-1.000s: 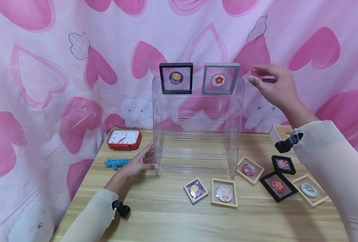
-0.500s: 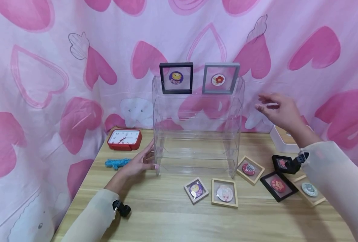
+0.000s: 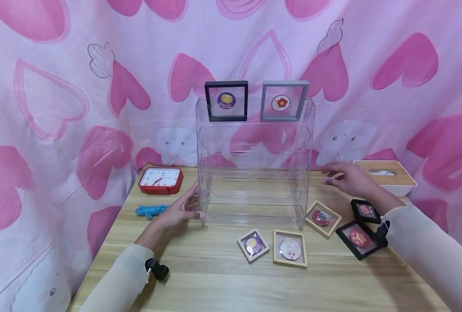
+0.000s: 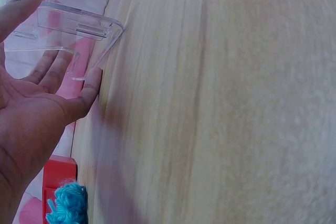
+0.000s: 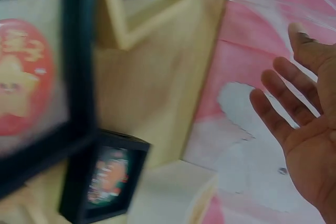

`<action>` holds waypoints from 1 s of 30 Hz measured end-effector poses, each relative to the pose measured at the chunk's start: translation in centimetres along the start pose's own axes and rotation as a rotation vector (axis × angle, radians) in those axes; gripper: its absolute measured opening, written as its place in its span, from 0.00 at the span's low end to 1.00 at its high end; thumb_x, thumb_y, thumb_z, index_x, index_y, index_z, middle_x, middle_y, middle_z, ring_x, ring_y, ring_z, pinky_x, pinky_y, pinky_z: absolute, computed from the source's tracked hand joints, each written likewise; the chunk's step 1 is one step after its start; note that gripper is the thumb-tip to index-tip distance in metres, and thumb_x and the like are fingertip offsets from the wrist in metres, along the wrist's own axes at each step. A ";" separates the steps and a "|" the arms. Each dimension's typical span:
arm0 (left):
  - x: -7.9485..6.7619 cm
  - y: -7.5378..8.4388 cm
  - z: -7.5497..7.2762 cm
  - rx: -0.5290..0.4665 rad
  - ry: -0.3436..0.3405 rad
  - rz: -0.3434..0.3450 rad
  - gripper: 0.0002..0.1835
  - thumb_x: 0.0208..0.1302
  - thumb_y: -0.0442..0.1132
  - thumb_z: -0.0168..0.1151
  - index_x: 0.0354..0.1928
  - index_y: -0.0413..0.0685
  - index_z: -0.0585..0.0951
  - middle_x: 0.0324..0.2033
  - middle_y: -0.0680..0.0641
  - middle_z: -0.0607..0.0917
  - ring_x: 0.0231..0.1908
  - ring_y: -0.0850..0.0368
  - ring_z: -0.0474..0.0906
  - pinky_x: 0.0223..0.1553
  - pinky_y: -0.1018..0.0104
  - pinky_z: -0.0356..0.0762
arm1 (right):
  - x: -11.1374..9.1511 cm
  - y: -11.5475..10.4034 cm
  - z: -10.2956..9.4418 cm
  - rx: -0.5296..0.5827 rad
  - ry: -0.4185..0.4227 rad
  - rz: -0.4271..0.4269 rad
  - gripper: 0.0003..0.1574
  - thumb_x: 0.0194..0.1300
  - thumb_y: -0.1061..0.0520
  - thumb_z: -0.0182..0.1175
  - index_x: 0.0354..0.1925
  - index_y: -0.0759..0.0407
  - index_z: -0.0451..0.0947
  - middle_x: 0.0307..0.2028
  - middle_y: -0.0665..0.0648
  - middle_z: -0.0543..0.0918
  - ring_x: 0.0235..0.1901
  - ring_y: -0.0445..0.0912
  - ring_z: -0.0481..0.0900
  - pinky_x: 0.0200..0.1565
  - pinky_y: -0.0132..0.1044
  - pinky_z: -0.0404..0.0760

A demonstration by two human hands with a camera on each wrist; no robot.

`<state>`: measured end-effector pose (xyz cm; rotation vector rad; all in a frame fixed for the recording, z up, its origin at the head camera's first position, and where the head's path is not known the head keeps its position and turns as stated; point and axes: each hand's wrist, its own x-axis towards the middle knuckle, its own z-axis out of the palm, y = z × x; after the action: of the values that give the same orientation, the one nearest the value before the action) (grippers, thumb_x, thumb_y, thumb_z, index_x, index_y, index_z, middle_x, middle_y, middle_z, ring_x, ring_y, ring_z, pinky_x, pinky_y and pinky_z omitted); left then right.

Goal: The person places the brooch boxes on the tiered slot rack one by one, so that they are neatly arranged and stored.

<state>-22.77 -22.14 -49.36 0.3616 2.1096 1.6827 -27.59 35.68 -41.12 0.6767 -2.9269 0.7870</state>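
Observation:
A clear tiered acrylic display stand (image 3: 254, 186) stands at the middle of the table. My left hand (image 3: 181, 211) rests against its lower left side, thumb by the front edge, fingers (image 4: 92, 85) extended along the side. On the top tier stand a black floating frame (image 3: 226, 118) with a purple badge and a grey floating frame (image 3: 283, 117) with a red flower badge. My right hand (image 3: 349, 178), holding nothing, is in the air right of the stand, fingers loosely bent. Below it lies a light wooden frame (image 3: 335, 223) with a red badge.
In front of the stand lie a small pale frame (image 3: 250, 259) and a larger wooden frame (image 3: 290, 263). Two black frames (image 3: 358, 256) lie at right, near a tissue box (image 3: 400, 190). A red clock (image 3: 160, 190) and blue yarn (image 3: 151, 211) are at left. A pink curtain (image 3: 156, 34) hangs behind.
My right hand has come down from beside the grey frame at the top of the stand to low over the table at right. My left hand and the frames have not moved.

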 end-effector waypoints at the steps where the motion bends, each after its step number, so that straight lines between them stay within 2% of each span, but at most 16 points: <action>1: 0.0 0.0 0.0 -0.004 0.003 -0.003 0.63 0.71 0.36 0.76 0.86 0.94 0.43 0.90 0.46 0.56 0.88 0.34 0.52 0.84 0.26 0.54 | -0.2 0.2 0.5 0.007 -0.020 0.000 0.24 0.73 0.62 0.74 0.64 0.65 0.86 0.55 0.67 0.89 0.51 0.60 0.91 0.54 0.60 0.92; 3: 0.0 0.0 0.0 -0.006 0.006 -0.004 0.63 0.70 0.36 0.76 0.86 0.94 0.43 0.90 0.47 0.56 0.88 0.34 0.53 0.84 0.25 0.54 | -0.5 0.6 1.5 0.017 -0.056 -0.006 0.22 0.71 0.64 0.74 0.62 0.66 0.87 0.56 0.67 0.90 0.50 0.59 0.91 0.53 0.56 0.93; 6: 0.0 0.0 0.0 -0.013 0.007 -0.009 0.63 0.71 0.36 0.76 0.86 0.95 0.44 0.90 0.47 0.56 0.88 0.35 0.52 0.84 0.26 0.54 | -1.0 1.1 2.8 0.015 -0.101 -0.010 0.22 0.70 0.65 0.75 0.60 0.64 0.88 0.54 0.65 0.92 0.47 0.54 0.91 0.48 0.44 0.94; 8: 0.0 0.0 0.0 -0.017 0.006 -0.011 0.62 0.71 0.36 0.75 0.86 0.96 0.45 0.90 0.47 0.55 0.88 0.34 0.52 0.84 0.26 0.53 | -1.2 1.3 3.5 0.015 -0.125 -0.007 0.21 0.70 0.64 0.75 0.60 0.62 0.89 0.53 0.63 0.92 0.46 0.50 0.90 0.45 0.36 0.91; 11: 0.0 0.1 0.1 -0.017 0.004 -0.016 0.62 0.71 0.35 0.75 0.85 0.97 0.45 0.90 0.47 0.55 0.88 0.34 0.52 0.84 0.25 0.52 | -1.6 1.6 4.4 0.046 -0.155 0.002 0.20 0.71 0.63 0.75 0.59 0.60 0.90 0.51 0.60 0.92 0.45 0.47 0.89 0.43 0.30 0.87; 17: 0.0 0.0 0.0 -0.012 0.007 -0.017 0.62 0.72 0.35 0.74 0.85 0.97 0.46 0.90 0.47 0.54 0.88 0.34 0.51 0.84 0.25 0.51 | -1.9 1.8 5.8 0.119 -0.185 -0.028 0.16 0.70 0.68 0.73 0.53 0.57 0.93 0.48 0.58 0.90 0.44 0.43 0.86 0.42 0.31 0.86; 24: 0.2 0.0 -0.1 0.017 -0.012 0.012 0.62 0.73 0.34 0.72 0.87 0.91 0.41 0.91 0.44 0.51 0.88 0.31 0.49 0.84 0.24 0.51 | -1.7 1.7 6.8 0.180 -0.228 0.075 0.20 0.71 0.72 0.68 0.47 0.50 0.96 0.48 0.57 0.87 0.43 0.45 0.83 0.42 0.29 0.85; 30: 0.0 0.1 -0.1 0.011 -0.009 0.003 0.62 0.73 0.34 0.72 0.86 0.93 0.42 0.91 0.45 0.50 0.88 0.31 0.48 0.84 0.23 0.50 | -1.6 1.6 6.9 0.180 -0.235 0.111 0.19 0.73 0.70 0.68 0.46 0.48 0.95 0.47 0.56 0.87 0.44 0.47 0.82 0.44 0.31 0.84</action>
<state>-22.88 -22.22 -49.26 0.3755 2.1138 1.6683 -26.33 34.24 -48.10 0.6654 -3.1543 1.0617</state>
